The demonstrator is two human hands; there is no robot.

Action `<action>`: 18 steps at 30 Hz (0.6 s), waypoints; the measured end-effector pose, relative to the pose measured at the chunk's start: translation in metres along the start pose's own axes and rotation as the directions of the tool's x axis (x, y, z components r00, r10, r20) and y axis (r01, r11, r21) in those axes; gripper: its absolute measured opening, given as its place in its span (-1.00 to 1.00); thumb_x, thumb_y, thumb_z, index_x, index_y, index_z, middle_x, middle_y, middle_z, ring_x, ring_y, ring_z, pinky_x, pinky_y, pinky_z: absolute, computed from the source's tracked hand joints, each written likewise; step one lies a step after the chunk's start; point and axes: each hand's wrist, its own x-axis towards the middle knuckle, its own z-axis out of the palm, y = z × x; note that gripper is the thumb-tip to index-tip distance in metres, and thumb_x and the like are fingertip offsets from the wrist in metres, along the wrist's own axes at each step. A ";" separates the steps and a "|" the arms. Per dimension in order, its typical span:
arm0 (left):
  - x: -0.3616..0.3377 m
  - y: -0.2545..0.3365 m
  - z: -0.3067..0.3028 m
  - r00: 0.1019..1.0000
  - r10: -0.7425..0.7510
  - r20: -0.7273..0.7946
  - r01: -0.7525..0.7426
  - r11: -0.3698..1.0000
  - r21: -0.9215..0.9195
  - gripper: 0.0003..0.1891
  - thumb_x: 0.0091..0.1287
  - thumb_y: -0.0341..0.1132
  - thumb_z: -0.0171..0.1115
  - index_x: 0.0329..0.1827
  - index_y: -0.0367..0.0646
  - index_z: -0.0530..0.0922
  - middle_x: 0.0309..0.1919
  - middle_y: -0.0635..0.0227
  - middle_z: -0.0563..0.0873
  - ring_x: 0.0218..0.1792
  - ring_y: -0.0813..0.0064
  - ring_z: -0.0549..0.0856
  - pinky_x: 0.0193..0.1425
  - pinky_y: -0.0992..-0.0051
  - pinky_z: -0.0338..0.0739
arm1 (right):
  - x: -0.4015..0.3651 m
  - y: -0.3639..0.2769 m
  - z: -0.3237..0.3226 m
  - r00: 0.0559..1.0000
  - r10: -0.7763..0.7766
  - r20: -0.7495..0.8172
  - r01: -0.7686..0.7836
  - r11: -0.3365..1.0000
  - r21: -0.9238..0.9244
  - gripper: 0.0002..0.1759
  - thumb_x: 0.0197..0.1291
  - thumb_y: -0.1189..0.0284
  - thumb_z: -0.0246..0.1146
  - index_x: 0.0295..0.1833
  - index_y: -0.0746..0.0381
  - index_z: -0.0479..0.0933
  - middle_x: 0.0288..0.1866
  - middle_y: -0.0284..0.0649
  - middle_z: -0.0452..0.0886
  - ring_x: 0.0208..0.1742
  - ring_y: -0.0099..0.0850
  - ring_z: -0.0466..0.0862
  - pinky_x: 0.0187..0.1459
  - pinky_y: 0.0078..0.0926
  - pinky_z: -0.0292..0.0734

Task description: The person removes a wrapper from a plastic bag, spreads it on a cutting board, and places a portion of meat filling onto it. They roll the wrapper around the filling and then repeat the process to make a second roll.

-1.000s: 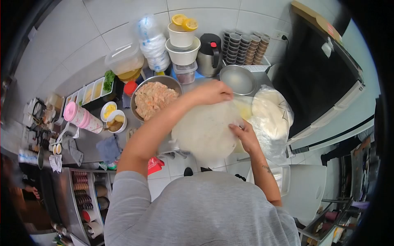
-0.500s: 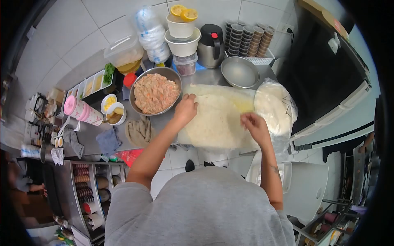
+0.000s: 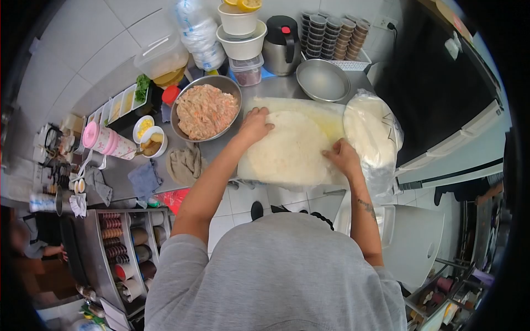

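Observation:
A thin, pale sheet of dough [image 3: 290,151] lies spread over a pale work board [image 3: 334,115] in front of me. My left hand [image 3: 255,127] rests at the sheet's upper left edge, thumb apart from the fingers, with no grip on it visible. At the right edge, my right hand [image 3: 343,158] has its fingers pinched together on the dough. A yellowish, oily-looking patch shows on the board's upper right. Just left of the board stands a metal bowl [image 3: 227,85] of pinkish minced filling [image 3: 205,112].
A plastic-wrapped pale mass [image 3: 371,129] borders the board on the right. Behind it are a round metal pan [image 3: 323,80], a steel jug [image 3: 280,49] and stacked lidded cups [image 3: 332,38]. Cloths [image 3: 186,164], small bowls and a pink tumbler [image 3: 107,142] occupy the left side.
My right hand, blurred above the sheet before, now pinches its right edge. My left hand's fingers have spread at the upper left edge. The view has shifted slightly.

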 end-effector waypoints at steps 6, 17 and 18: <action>0.019 0.004 -0.013 0.977 0.084 0.198 -0.055 0.987 -0.148 -0.86 0.20 -0.39 0.26 -0.25 -0.20 0.51 -0.26 0.21 0.61 -0.17 0.31 0.61 -0.07 0.33 0.49 | -0.004 0.029 0.005 0.999 -0.004 0.043 -0.009 0.957 0.289 -0.73 0.07 0.29 0.38 -0.26 0.28 0.57 -0.37 -0.14 0.65 -0.35 -0.24 0.65 -0.25 -0.33 0.54; 0.062 0.002 -0.027 0.940 0.197 0.280 -0.092 0.933 -0.348 -0.86 0.23 -0.54 0.15 -0.17 -0.18 0.56 -0.40 0.37 0.65 -0.31 0.52 0.62 -0.21 0.46 0.51 | 0.006 0.014 0.020 0.998 -0.021 -0.051 0.025 0.997 0.076 -0.66 -0.04 0.28 0.41 -0.19 0.26 0.58 -0.40 -0.21 0.64 -0.35 -0.30 0.64 -0.25 -0.35 0.54; 0.060 0.003 -0.026 0.941 0.178 0.286 -0.072 0.936 -0.344 -0.86 0.23 -0.54 0.15 -0.17 -0.18 0.56 -0.40 0.36 0.65 -0.30 0.52 0.62 -0.20 0.46 0.52 | 0.006 0.016 0.021 0.998 -0.020 -0.064 0.028 0.990 0.137 -0.69 -0.01 0.31 0.40 -0.20 0.26 0.57 -0.41 -0.22 0.63 -0.36 -0.34 0.64 -0.26 -0.38 0.53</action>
